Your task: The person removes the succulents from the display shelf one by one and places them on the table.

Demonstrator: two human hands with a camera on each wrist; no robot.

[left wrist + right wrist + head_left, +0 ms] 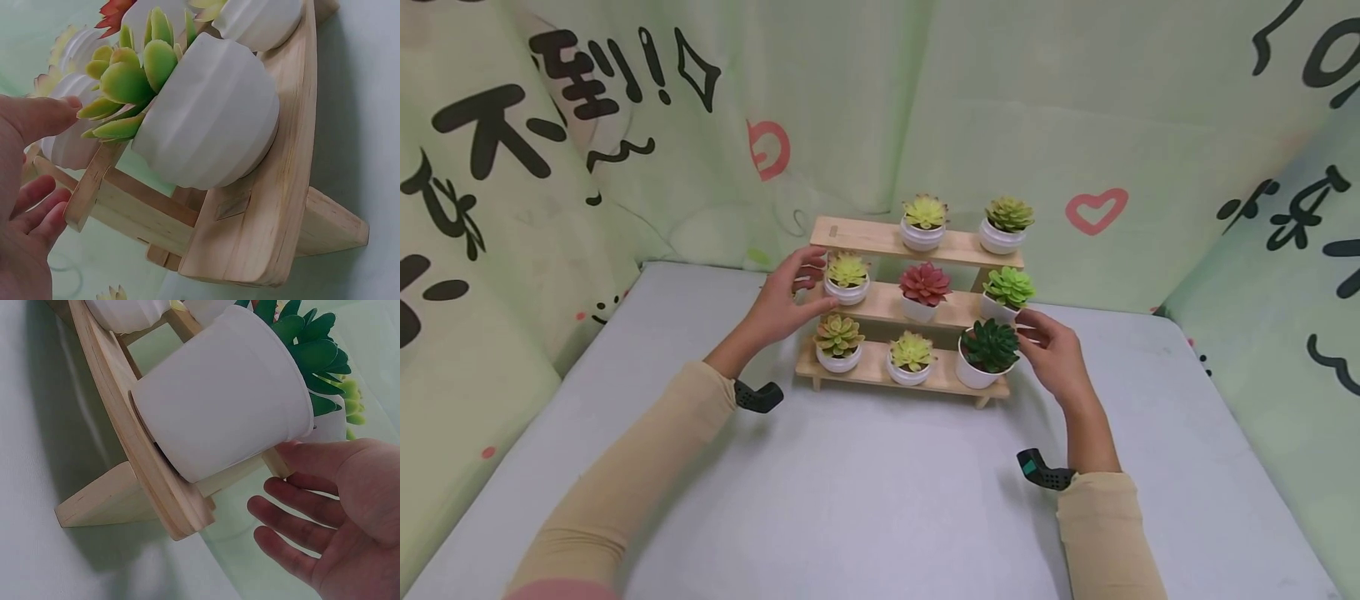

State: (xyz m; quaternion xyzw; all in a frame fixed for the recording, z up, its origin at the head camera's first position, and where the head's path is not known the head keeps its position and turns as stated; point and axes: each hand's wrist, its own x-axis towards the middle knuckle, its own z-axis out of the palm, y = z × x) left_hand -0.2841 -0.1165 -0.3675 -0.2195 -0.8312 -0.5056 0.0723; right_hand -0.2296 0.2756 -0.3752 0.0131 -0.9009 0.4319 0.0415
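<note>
A three-tier wooden stand holds small potted succulents in white pots. My left hand is at the stand's left end, its thumb and fingers spread around the middle-tier yellow-green succulent. In the left wrist view, that hand's fingertips lie close to the shelf end; contact is unclear. My right hand is at the right end, beside the dark green succulent and below the bright green one. In the right wrist view, its fingers are loosely bent, with the thumb tip near the middle shelf's end.
Two succulents, a yellow one and a green one, stand on the top tier. A red succulent is mid-stand. The stand rests on a pale table, with a printed green curtain behind and at both sides.
</note>
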